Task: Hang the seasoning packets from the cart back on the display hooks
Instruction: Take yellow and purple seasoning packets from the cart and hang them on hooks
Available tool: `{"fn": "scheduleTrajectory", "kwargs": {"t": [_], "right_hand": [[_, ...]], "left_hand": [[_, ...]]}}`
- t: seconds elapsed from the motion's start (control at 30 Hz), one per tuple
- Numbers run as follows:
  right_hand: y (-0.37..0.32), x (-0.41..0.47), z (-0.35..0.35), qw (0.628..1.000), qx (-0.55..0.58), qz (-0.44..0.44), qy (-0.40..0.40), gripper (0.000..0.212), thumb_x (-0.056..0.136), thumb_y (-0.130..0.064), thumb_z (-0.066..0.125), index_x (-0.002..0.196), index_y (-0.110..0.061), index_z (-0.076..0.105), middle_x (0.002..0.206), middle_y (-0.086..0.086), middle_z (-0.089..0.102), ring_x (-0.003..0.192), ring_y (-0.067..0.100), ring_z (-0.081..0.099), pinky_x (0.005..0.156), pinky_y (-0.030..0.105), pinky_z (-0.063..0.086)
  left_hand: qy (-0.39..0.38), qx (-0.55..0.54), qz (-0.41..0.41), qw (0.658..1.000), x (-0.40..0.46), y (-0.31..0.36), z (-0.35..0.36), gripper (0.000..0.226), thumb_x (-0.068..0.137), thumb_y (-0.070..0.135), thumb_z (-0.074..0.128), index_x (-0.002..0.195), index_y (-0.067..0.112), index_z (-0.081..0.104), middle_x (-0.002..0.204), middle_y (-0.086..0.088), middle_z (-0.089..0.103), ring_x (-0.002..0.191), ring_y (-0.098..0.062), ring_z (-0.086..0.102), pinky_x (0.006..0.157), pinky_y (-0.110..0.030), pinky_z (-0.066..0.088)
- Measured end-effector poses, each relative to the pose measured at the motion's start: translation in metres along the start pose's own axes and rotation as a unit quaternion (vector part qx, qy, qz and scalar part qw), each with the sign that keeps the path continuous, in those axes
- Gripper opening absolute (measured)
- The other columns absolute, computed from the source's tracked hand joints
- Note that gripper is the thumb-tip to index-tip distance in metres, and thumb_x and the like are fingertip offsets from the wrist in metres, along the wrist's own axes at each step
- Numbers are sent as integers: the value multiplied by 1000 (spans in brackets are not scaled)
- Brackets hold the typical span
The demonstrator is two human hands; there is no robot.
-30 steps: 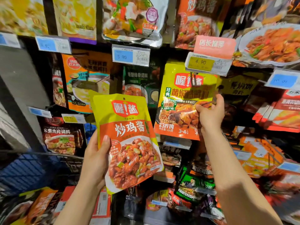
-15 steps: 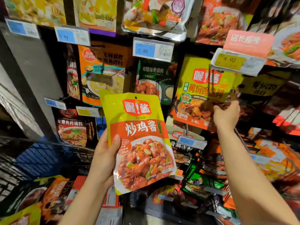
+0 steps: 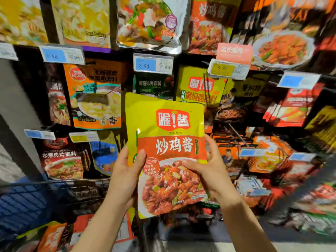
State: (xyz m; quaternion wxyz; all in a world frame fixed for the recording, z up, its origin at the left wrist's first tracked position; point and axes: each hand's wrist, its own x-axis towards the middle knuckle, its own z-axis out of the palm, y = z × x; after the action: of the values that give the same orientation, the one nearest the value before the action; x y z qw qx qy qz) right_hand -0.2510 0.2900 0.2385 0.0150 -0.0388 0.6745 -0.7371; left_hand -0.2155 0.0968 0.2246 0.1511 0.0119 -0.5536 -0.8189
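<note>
Store rack, hung thick with sauce packets: one packet in hand, not yet hung.

Head view: both hands hold a yellow-and-orange packet (image 3: 166, 153) upright at centre. The left hand (image 3: 125, 171) pinches its 9 o'clock edge, thumb on the front; the right hand (image 3: 205, 168) pinches the 3 o'clock edge, thumb across the picture. The cart (image 3: 27, 202) sits at 8 o'clock with more packets. Matching packets (image 3: 205, 24) hang at 1 o'clock; I'd judge the next move is to lift the top hole onto that hook, which is hidden.
</note>
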Motion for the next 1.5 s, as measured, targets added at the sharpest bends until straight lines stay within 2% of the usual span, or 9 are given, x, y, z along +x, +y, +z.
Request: {"fn": "scheduleTrajectory", "kwargs": {"t": [0.13, 0.33, 0.47, 0.6, 0.77, 0.97, 1.23, 1.33, 1.5], "right_hand": [[-16, -14, -6, 994, -15, -89, 59, 84, 69, 4, 81, 128, -42, 43, 121, -2, 63, 101, 9, 68, 73, 22, 56], [-59, -18, -5, 966, -59, -218, 123, 84, 73, -4, 81, 138, -33, 36, 119, -11, 62, 102, 2, 66, 79, 20, 55], [-98, 7, -13, 948, -48, -270, 161, 89, 71, -7, 86, 143, -24, 37, 123, -3, 63, 103, 8, 67, 83, 24, 55], [-150, 47, -21, 935, -36, -307, 174, 87, 73, -1, 82, 144, -21, 35, 123, 4, 64, 103, 13, 67, 90, 33, 55], [-219, 93, -36, 920, -66, -351, 164, 79, 75, -2, 81, 135, -28, 38, 125, -1, 61, 107, 13, 64, 96, 40, 52], [-274, 135, -46, 936, -30, -321, 141, 81, 68, 2, 83, 136, -17, 44, 121, 5, 66, 105, 18, 67, 94, 44, 54], [-262, 132, -52, 967, 43, -238, 75, 76, 76, 7, 75, 138, -22, 43, 109, 1, 67, 85, 18, 72, 56, 32, 57], [-259, 133, -58, 967, 60, -233, 80, 69, 77, 9, 73, 130, -25, 46, 110, 5, 69, 84, 20, 73, 55, 32, 57], [-278, 136, -61, 962, 48, -257, 79, 70, 75, 8, 75, 132, -23, 47, 109, 5, 70, 90, 21, 73, 63, 36, 59]], "left_hand": [[-18, 7, 47, 999, 1, 13, 4, 31, 88, 30, 50, 116, 27, 60, 104, 6, 75, 90, -8, 71, 70, -21, 55], [-33, 12, 105, 994, 18, 45, 17, 41, 89, 35, 50, 128, 27, 57, 121, 4, 69, 111, -17, 65, 95, -41, 51], [-32, 21, 163, 986, 48, 72, 32, 28, 96, 28, 46, 122, 29, 58, 112, 7, 73, 104, -17, 68, 90, -38, 54], [-23, 31, 206, 978, 89, 100, 50, 27, 105, 13, 37, 114, 28, 58, 95, 14, 75, 83, -4, 70, 68, -21, 56], [54, 14, 200, 978, 130, 106, 56, 24, 106, 18, 37, 111, 30, 57, 94, 11, 74, 84, -10, 70, 65, -25, 57], [95, 20, 186, 978, 139, 99, 50, 26, 107, 22, 38, 127, 26, 54, 125, -12, 64, 115, -36, 60, 94, -54, 48], [127, 15, 179, 976, 145, 93, 46, 23, 107, 22, 39, 114, 31, 58, 116, -7, 68, 103, -26, 66, 85, -45, 53], [127, 23, 184, 974, 145, 92, 48, 22, 106, 22, 39, 110, 32, 59, 106, -1, 70, 90, -16, 69, 73, -38, 57], [150, 56, 175, 971, 148, 94, 50, 24, 107, 22, 39, 119, 23, 59, 117, -9, 68, 106, -30, 66, 89, -51, 53]]}}
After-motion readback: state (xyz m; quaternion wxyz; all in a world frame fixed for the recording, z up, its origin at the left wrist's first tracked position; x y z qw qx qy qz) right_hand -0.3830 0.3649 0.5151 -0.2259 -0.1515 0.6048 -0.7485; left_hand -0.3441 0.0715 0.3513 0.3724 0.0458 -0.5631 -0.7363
